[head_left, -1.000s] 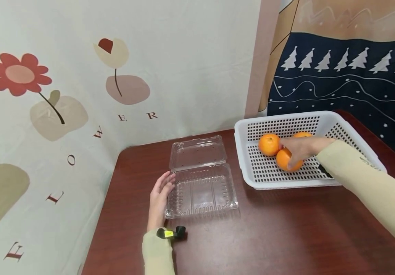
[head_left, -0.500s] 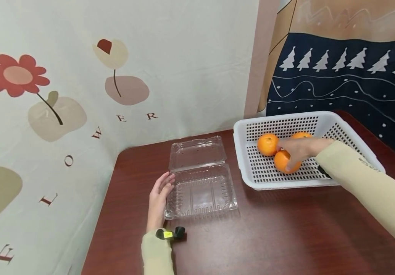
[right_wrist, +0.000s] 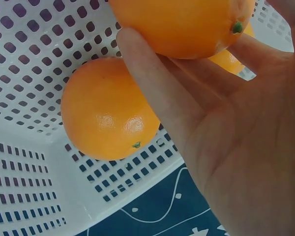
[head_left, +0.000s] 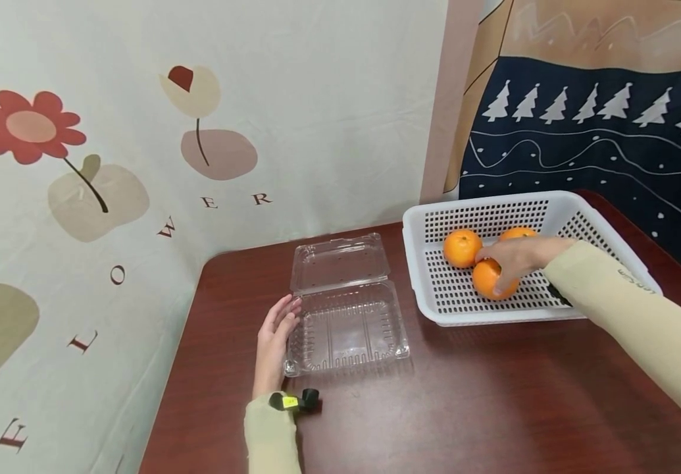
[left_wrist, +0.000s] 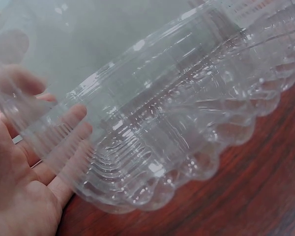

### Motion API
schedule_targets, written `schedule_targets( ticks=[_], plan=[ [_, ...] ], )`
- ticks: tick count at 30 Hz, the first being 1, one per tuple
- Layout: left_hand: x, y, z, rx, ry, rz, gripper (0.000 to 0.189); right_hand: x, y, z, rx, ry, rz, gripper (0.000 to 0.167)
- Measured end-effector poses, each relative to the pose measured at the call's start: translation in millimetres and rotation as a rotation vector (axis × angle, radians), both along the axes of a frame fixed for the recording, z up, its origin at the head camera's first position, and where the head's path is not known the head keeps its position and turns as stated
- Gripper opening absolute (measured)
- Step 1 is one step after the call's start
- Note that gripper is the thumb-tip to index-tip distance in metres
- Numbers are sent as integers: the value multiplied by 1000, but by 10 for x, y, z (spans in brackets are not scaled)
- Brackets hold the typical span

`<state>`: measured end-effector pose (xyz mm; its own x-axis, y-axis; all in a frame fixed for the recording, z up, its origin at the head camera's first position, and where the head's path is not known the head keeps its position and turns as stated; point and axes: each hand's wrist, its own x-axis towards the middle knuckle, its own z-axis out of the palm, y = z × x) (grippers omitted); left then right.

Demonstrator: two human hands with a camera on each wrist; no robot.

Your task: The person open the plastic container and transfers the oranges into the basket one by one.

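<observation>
In the head view my right hand (head_left: 512, 255) reaches into a white perforated basket (head_left: 423, 289) and grips an orange (head_left: 494, 282), fingers and thumb around its sides. The right wrist view shows the held orange (right_wrist: 187, 24) with its green stem end. A second orange (head_left: 462, 248) sits beside it to the left. Partly behind my hand lies a third orange (head_left: 518, 232). My left hand (head_left: 275, 339) rests its relaxed fingers along the left side of a clear plastic clamshell box (head_left: 349, 336), whose lid (head_left: 340, 263) lies folded back. Fingers (left_wrist: 71, 147) show through the box wall in the left wrist view.
The box and basket stand on a dark red-brown table (head_left: 376, 421). A pale curtain with flower prints (head_left: 340, 118) hangs behind and left. At the right back hangs a dark blue cloth (head_left: 589, 151) with white trees.
Both hands, the oranges and the box stay almost in place. The right hand's grip on the orange has shifted only very slightly left; the head view has shifted a little.
</observation>
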<state>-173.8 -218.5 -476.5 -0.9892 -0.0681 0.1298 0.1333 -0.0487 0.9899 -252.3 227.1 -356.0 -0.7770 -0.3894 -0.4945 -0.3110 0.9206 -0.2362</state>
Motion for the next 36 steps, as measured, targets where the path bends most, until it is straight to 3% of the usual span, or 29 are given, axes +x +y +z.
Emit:
schedule_targets(
  ticks=[14, 23, 28, 31, 36],
  plan=[
    [-19, 16, -27, 4, -17, 8, 40, -2, 0, 8, 2, 4, 1, 72],
    [47, 55, 115, 25, -20, -14, 42, -35, 22, -14, -33, 58, 23, 65],
    [48, 51, 130, 66, -19, -46, 45, -65, 36, 3, -42, 122, 21, 60],
    [28, 14, 102, 14, -54, -30, 46, -84, 31, 47, -38, 170, 34, 55],
    [-2, -91, 126, -155, -169, 65, 47, -72, -4, 149, -43, 190, -15, 57]
  ],
)
